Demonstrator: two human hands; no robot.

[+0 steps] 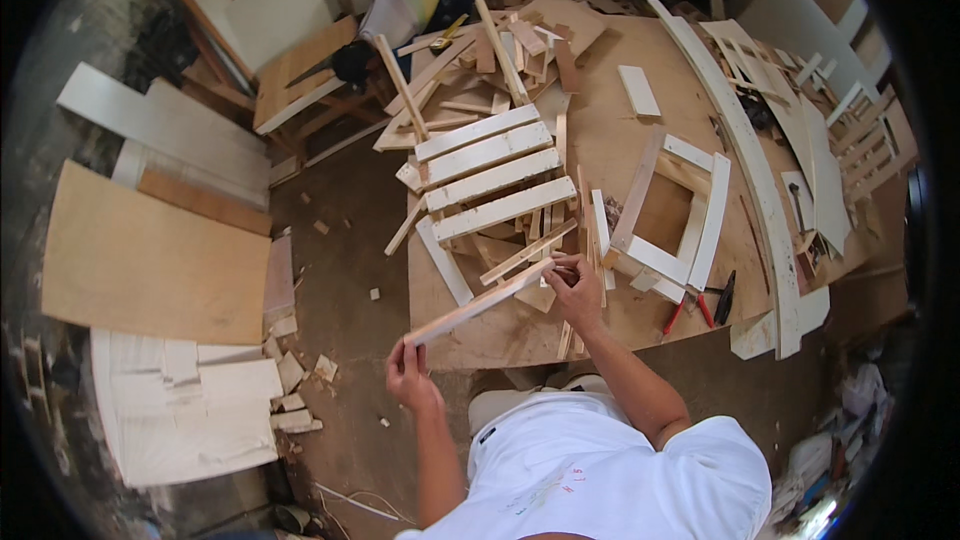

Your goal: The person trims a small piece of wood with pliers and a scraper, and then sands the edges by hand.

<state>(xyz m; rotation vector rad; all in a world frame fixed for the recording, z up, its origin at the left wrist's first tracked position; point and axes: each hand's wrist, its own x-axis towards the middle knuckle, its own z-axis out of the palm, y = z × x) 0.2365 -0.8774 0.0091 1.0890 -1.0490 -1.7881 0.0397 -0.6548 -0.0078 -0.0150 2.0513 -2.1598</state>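
A narrow wooden slat [480,304], pale on its side, is stretched between my two hands over the near edge of the workbench. My left hand [412,372] grips its lower left end, beyond the table edge. The upper right end is pinched by my right hand [577,290]. Just past the slat lies a slatted wooden frame [500,180] with several white crosspieces and two long bare legs pointing away. Right of my right hand rests a rectangular wooden frame [706,225] with white sides. Red-handled pincers [690,312] lie near the table's front edge.
The brown workbench [625,155] carries loose offcuts, a white block [638,91] and a long white board [740,150] along its right. At far left, a person bends beside a low wooden bench [300,75]. Stacked panels [160,255] and floor scraps [290,410] lie left.
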